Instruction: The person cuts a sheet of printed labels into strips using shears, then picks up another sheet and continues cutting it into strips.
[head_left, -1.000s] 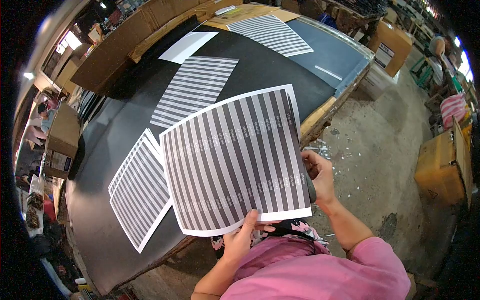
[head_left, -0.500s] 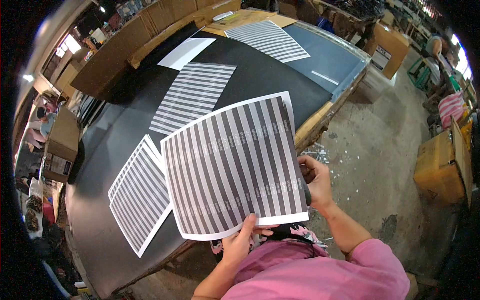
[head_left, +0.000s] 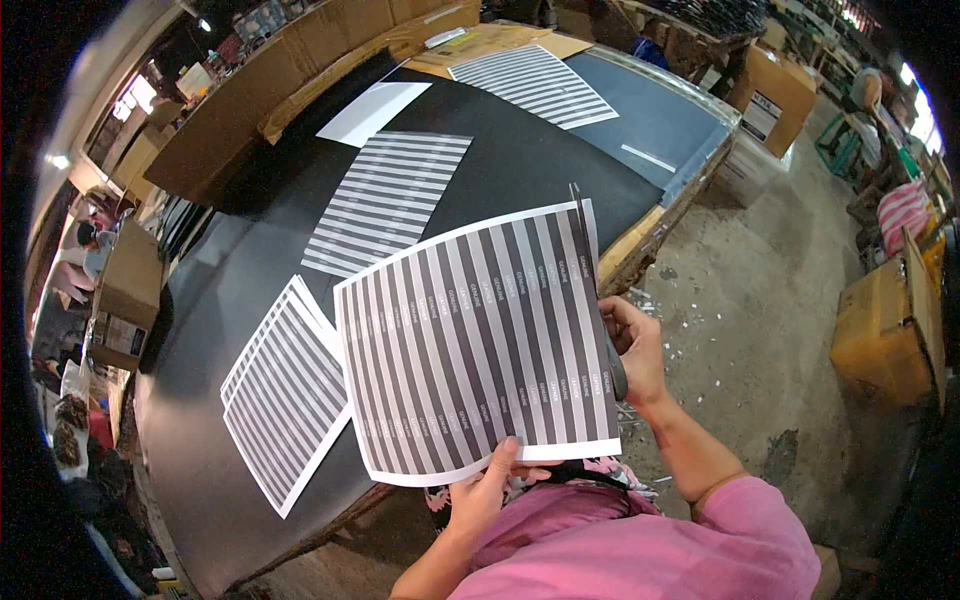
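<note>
A white sheet printed with dark and light stripes and small lettering (head_left: 470, 345) is held up in front of me, slightly curved. My left hand (head_left: 482, 492) pinches its lower edge, thumb on top and fingers underneath. At the right side of the sheet, my right hand (head_left: 640, 350) is closed around the dark handles of a pair of scissors (head_left: 617, 372). The blades run along the sheet's right margin, and their parted tips stick out past its top edge. Part of the lower handle is hidden by the paper.
More striped sheets (head_left: 285, 400) lie at the left of the dark table (head_left: 190, 480), with another striped sheet (head_left: 390, 195) beyond and one (head_left: 535, 85) at the far end. A white sheet (head_left: 375, 112) is near the cardboard edge. Boxes (head_left: 885, 335) and paper scraps are on the floor.
The held sheet has shifted slightly right and down. The scissors' tips now show beyond its top edge, where they were behind or against the paper before.
</note>
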